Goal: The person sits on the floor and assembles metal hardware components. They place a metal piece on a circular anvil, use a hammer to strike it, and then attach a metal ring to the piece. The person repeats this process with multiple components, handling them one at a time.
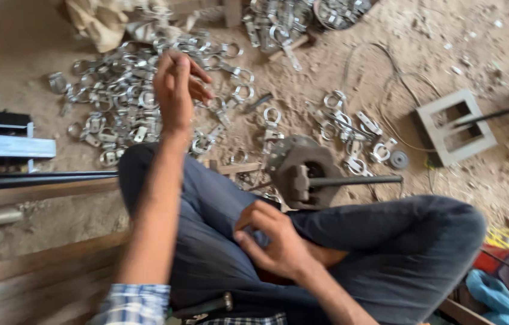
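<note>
Dusty dirt floor (338, 78), workshop setting, person seated cross-legged in dark trousers (218, 210). Head view: left hand (177, 84) raised over a big heap of metal ring clamps (122, 90), fingers (197, 75) bunched and curled; motion blur, cannot tell if they pinch a clamp. Right hand (269, 238) rests on the lap, fingers loosely curled, nothing visibly held. Just past the knee, a round metal tool head (299, 171) with a dark rod (356, 179) sticking right. Smaller clamp scatter (353, 129) beyond it. Grey square frame block (456, 126) right. Steel bars (7, 147) cut off at left edge; blue cloth (501, 301) cropped bottom right.
</note>
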